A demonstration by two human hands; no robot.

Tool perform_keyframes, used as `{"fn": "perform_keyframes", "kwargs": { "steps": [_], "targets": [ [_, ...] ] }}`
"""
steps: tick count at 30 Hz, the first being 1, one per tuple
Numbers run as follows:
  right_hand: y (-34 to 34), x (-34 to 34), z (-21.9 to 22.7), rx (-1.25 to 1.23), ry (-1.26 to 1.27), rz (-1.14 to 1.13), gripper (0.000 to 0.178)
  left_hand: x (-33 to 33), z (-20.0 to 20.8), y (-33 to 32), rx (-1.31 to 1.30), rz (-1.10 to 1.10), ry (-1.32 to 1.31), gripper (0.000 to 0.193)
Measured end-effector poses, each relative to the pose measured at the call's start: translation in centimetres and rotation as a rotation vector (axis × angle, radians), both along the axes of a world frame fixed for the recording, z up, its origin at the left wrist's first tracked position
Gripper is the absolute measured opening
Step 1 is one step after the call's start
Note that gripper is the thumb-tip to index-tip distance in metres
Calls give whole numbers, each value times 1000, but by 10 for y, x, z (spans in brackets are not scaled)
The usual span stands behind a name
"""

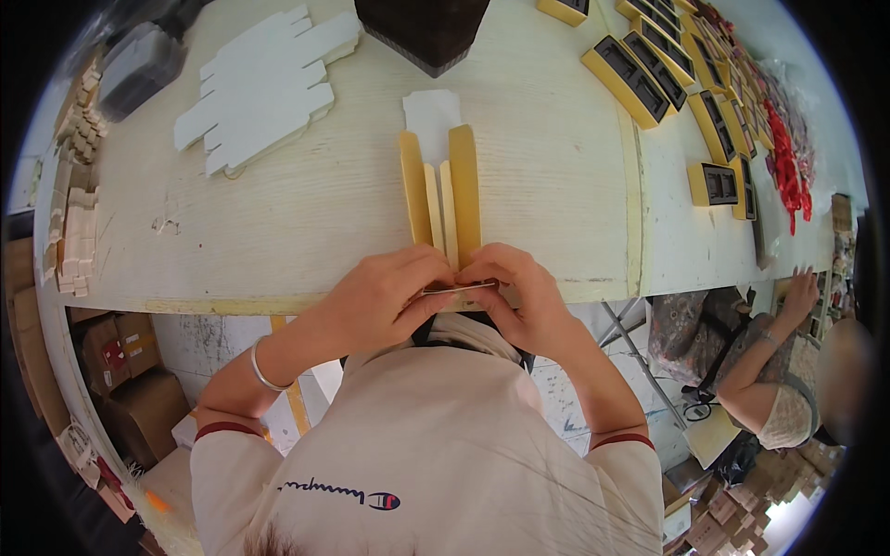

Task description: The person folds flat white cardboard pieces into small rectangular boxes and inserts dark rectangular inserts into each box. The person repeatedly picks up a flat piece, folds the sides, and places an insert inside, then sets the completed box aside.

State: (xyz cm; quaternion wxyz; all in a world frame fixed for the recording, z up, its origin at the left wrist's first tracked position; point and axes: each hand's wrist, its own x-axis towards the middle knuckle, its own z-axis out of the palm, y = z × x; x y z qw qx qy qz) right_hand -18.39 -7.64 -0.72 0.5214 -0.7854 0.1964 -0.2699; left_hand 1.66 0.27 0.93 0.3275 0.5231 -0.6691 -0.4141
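Note:
A partly folded gold cardboard box (465,190) lies lengthwise on the table in front of me, its two long sides raised. A white end flap (432,119) sticks out at its far end. My left hand (394,285) and my right hand (517,289) meet at the near end, by the table's front edge. Between thumbs and fingers, both pinch the near end flap (460,289), seen almost edge-on as a thin strip. The fingers partly hide that end of the box.
Flat white box blanks (264,88) are stacked at the far left, and a dark brown container (425,37) stands at the far middle. Gold boxes with black inserts (640,79) fill the right side. Beyond them lie red ribbons (786,162). A co-worker's arm (765,343) shows at right.

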Motion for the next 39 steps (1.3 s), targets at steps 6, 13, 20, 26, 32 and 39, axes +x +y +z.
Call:
{"fn": "perform_keyframes", "kwargs": {
  "steps": [6,13,20,26,32,39],
  "targets": [
    [-7,-1,3,-194,15,-15,23,-2,5,-3,-62,123,-15,15],
    [4,11,4,-68,10,-239,21,-13,13,-9,225,338,242,12],
    [11,5,-8,-602,178,-214,28,-18,-11,6,-493,240,-472,16],
    [5,8,2,-761,331,-43,26,-18,-8,4,-432,142,-518,18],
    [-9,6,17,-484,441,107,21,-12,6,-5,-292,8,-572,17],
    [2,9,10,-530,462,88,23,-5,7,-6,-195,-130,-724,16]
  ]
}}
